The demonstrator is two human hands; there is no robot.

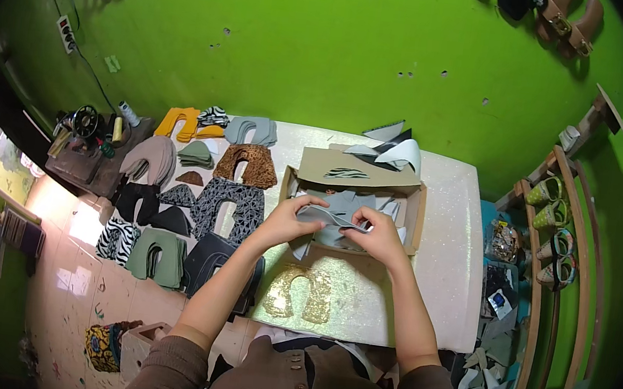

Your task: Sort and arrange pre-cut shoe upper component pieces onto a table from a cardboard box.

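One long grey piece (pixel 334 218), crosswise

We look from the wearer's head, through the left of two side-by-side fisheye cameras, down and forward over the tabletop (pixel 448 210). We are near enough that the left hand (pixel 292 220) and right hand (pixel 377 237) sit around the middle, above the near brown shirt (pixel 282 383). We also take in the floor (pixel 59 289) at left and the far green wall (pixel 305 48).
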